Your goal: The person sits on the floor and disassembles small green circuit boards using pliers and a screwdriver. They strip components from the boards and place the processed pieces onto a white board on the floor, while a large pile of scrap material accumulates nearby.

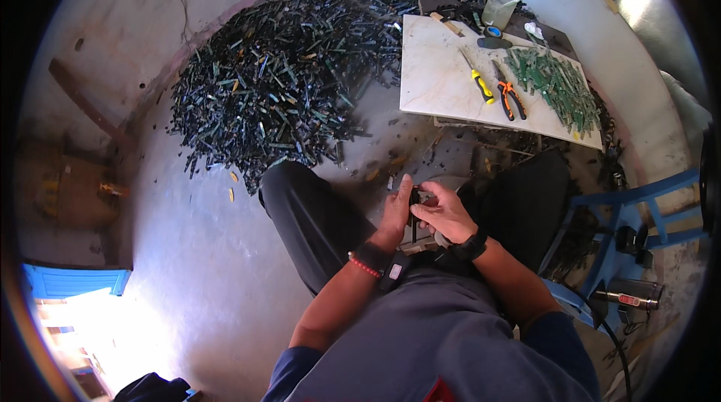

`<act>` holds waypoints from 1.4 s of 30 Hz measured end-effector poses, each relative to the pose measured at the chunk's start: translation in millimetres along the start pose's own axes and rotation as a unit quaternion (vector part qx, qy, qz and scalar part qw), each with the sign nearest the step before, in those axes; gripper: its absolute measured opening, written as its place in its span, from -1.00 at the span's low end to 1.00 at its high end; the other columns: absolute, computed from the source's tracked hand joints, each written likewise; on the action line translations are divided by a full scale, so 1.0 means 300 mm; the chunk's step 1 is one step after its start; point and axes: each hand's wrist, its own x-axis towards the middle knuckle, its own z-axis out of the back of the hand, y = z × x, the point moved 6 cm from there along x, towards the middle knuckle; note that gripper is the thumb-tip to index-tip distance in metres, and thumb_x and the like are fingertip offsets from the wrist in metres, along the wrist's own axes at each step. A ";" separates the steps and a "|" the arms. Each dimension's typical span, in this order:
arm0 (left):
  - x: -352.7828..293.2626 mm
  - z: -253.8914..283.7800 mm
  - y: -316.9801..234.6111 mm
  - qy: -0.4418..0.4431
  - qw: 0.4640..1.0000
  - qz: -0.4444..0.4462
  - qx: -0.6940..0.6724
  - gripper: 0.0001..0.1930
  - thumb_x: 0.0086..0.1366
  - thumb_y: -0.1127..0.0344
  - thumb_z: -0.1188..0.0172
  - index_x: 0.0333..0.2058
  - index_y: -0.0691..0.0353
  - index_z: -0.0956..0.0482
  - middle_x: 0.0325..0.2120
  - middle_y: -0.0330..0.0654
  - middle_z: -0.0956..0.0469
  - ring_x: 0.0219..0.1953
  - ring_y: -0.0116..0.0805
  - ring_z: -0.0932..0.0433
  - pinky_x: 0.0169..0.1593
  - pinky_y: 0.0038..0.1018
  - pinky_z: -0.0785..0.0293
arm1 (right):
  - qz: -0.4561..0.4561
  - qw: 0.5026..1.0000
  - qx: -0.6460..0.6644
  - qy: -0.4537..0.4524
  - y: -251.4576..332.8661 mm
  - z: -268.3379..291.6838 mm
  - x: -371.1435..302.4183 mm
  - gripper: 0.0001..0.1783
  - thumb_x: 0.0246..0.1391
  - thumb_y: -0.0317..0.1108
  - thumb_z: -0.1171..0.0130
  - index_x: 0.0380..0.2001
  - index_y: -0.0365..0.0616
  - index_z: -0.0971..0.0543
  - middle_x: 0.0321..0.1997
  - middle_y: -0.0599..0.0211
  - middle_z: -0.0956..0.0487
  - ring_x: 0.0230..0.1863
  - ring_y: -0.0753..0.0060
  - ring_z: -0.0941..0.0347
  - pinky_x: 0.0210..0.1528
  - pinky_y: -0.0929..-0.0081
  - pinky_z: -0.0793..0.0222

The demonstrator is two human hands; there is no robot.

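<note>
Both hands meet over the lap: the left hand (396,210) and the right hand (443,213) are pressed together, fingers clamped on a small dark strip-like part (414,216) held upright between them. Ahead, a white slab (439,79) carries a yellow-handled screwdriver (478,79), orange-handled pliers (510,94) and green strips (556,86). A huge heap of dark scrap pieces (285,79) covers the floor.
</note>
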 end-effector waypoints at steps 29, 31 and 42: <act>0.261 -0.281 -0.396 0.285 0.954 0.088 -0.034 -0.48 0.40 -0.20 0.29 -0.52 0.12 -0.26 -0.66 -0.29 -0.22 -0.64 -0.50 -0.14 -0.57 -0.60 -0.10 | 0.198 0.815 -0.375 -0.395 0.523 0.641 0.307 -0.73 -0.07 -0.35 -0.28 -0.27 -0.20 -0.55 -0.45 0.22 -0.53 -0.52 0.31 -0.44 -0.44 0.46 -0.35; 0.269 -0.277 -0.417 0.280 0.958 0.064 0.009 -0.46 0.37 -0.22 0.24 -0.53 0.14 -0.29 -0.66 -0.29 -0.26 -0.64 -0.51 -0.20 -0.56 -0.60 -0.12 | 0.150 0.839 -0.384 -0.355 0.466 0.651 0.335 -0.68 -0.09 -0.25 -0.30 -0.29 -0.20 -0.55 -0.44 0.20 -0.53 -0.50 0.22 -0.46 -0.43 0.40 -0.36; 0.267 -0.282 -0.436 0.239 0.968 0.045 0.059 -0.45 0.32 -0.22 0.08 -0.57 0.19 -0.34 -0.70 -0.32 -0.27 -0.68 -0.54 -0.21 -0.57 -0.61 -0.13 | 0.130 0.818 -0.448 -0.336 0.419 0.625 0.373 -0.75 -0.05 -0.31 -0.21 -0.30 -0.21 -0.52 -0.45 0.09 -0.50 -0.44 0.06 -0.43 -0.38 0.31 -0.35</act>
